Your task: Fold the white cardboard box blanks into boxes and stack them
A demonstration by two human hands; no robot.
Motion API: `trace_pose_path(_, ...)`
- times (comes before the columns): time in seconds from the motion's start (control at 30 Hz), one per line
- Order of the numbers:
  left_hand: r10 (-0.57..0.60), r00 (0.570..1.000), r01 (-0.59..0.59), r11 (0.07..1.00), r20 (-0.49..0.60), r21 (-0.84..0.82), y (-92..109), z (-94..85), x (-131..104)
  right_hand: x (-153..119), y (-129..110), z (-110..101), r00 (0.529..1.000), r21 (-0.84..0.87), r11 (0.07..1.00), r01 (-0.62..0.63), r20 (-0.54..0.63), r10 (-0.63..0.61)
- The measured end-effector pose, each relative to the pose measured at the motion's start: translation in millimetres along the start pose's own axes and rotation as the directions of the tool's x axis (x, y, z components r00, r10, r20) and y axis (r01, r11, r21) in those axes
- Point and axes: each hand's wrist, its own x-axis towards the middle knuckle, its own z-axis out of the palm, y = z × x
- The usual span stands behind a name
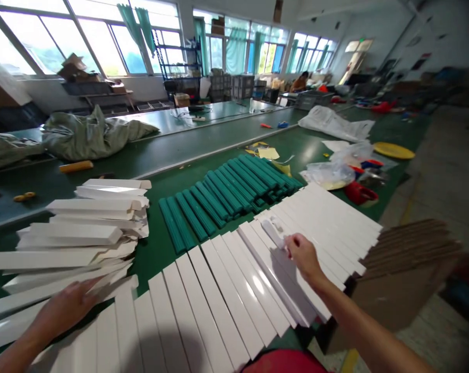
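My left hand (69, 305) lies over the left pile of long white cardboard boxes (75, 233), fingers stretched out and touching the boxes near their ends. The fingers of my right hand (302, 254) are pinched together at a small pale piece (272, 233), perhaps clear plastic, whose kind I cannot make out. Beneath that hand runs a long row of narrow white boxes (226, 280), laid side by side and partly overlapping. Just beyond the row, ribbed dark green strips (234, 189) lie in a stacked bundle.
The green worktable (215, 134) stretches far back. Plastic bags (331, 173), a red tape roll (361, 193) and a yellow disc (393, 151) lie at the right. A brown cardboard carton (393, 280) stands beside the table. A person (299, 83) sits far back.
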Motion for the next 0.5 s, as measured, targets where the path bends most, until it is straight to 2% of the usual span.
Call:
trace_pose_path(0.03,0.086,0.996,-0.086,0.996,-0.009,-0.013,19.5,-12.1,-2.2,6.1,0.6,-7.7,0.996,-0.005,1.0,-0.01,-0.085,0.009)
trace_pose_path(0.07,0.147,0.989,-0.147,0.989,-0.019,-0.004,45.7,-25.3,-6.8,9.2,-1.1,-11.0,0.994,-0.005,1.0,-0.008,-0.113,0.008)
trace_pose_path(0.1,0.207,0.976,-0.207,0.978,-0.067,0.007,77.6,-38.8,-13.8,9.0,-5.1,-9.1,0.997,0.008,1.0,0.012,-0.082,-0.011)
trace_pose_path(0.17,0.348,0.927,-0.351,0.937,-0.138,0.003,153.4,-61.3,-31.6,-2.2,-20.8,8.8,0.983,0.076,0.991,0.113,0.137,-0.122)
trace_pose_path(0.2,0.393,0.899,-0.404,0.915,-0.191,-0.02,193.2,-68.6,-40.5,-12.9,-31.9,22.7,0.938,0.128,0.976,0.176,0.28,-0.206)
trace_pose_path(0.27,0.434,0.848,-0.482,0.87,-0.304,-0.103,266.5,-74.7,-55.1,-40.2,-57.7,53.0,0.781,0.254,0.927,0.274,0.504,-0.369)
trace_pose_path(0.3,0.418,0.833,-0.497,0.853,-0.362,-0.159,296.7,-74.6,-60.6,-54.1,-70.8,66.4,0.712,0.322,0.9,0.293,0.555,-0.43)
trace_pose_path(0.33,0.385,0.832,-0.498,0.836,-0.4,-0.232,321.0,-73.7,-65.2,-66.3,-82.7,77.6,0.668,0.394,0.873,0.287,0.571,-0.477)
trace_pose_path(0.4,0.309,0.858,-0.471,0.794,-0.411,-0.385,351.2,-72.4,-72.1,-81.5,-100.2,91.3,0.645,0.531,0.816,0.227,0.546,-0.535)
trace_pose_path(0.47,0.342,0.877,-0.477,0.701,-0.338,-0.53,358.8,-73.7,-74.8,-83.3,-107.0,94.2,0.628,0.617,0.774,0.141,0.548,-0.552)
trace_pose_path(0.5,0.391,0.881,-0.468,0.628,-0.268,-0.621,356.4,-74.8,-73.9,-80.5,-106.7,92.6,0.602,0.634,0.767,0.096,0.577,-0.552)
